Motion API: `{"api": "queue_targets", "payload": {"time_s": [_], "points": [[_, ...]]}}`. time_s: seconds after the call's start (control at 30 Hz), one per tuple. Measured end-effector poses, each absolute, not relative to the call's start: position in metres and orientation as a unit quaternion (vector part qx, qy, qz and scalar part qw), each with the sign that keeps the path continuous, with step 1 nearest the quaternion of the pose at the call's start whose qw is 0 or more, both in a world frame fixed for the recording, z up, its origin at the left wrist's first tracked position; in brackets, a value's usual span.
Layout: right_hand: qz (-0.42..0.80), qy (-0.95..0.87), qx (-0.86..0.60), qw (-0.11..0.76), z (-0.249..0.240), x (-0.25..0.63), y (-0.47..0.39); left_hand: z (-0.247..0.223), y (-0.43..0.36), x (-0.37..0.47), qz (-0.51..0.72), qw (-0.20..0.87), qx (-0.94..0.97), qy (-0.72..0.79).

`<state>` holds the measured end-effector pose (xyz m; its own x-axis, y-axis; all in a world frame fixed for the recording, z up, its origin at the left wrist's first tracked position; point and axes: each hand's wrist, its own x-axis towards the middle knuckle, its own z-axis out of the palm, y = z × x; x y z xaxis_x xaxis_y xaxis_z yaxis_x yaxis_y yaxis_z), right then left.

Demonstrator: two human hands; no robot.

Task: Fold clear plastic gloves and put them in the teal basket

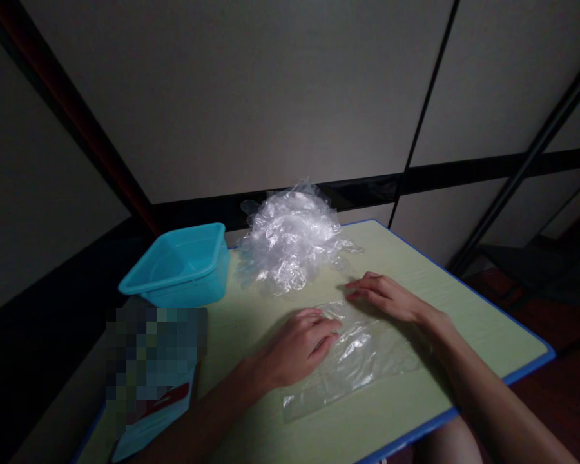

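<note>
A clear plastic bag or sheet (355,361) lies spread on the table in front of me, slightly wrinkled and shiny. My left hand (299,345) rests on its left part, palm down, with the fingers stretched out. At the bag's far right edge is my right hand (384,295), also palm down with fingers extended; its fingertips are at or just above the tabletop. Beyond both hands rises a loose heap of thin clear plastic (294,241), with some rounded, finger-like ends that resemble disposable gloves.
A turquoise plastic basin (188,287) stands at the table's back left. Nearer me on the left lies a flat item (157,425), mostly blurred out by pixels. The yellow-green tabletop (483,328) has a blue edge, and pale panels (270,96) rise behind it.
</note>
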<state>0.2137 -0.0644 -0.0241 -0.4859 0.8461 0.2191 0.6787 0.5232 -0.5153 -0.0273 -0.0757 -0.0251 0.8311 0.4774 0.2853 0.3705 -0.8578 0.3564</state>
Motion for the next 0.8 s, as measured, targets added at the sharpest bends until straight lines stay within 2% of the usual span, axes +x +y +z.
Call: {"api": "queue_targets", "payload": {"time_s": [0.2, 0.4, 0.8], "points": [[0.151, -0.852, -0.454, 0.215, -0.023, 0.211, -0.065, -0.022, -0.078, -0.028, 0.202, 0.128, 0.959, 0.153], [0.148, -0.852, -0.457, 0.208, -0.024, 0.211, -0.065, -0.025, -0.08, -0.028, 0.191, 0.156, 0.96, 0.132], [0.174, -0.882, -0.38, 0.219, -0.03, 0.197, -0.064, -0.022, -0.099, -0.019, 0.171, 0.15, 0.971, 0.077]]}}
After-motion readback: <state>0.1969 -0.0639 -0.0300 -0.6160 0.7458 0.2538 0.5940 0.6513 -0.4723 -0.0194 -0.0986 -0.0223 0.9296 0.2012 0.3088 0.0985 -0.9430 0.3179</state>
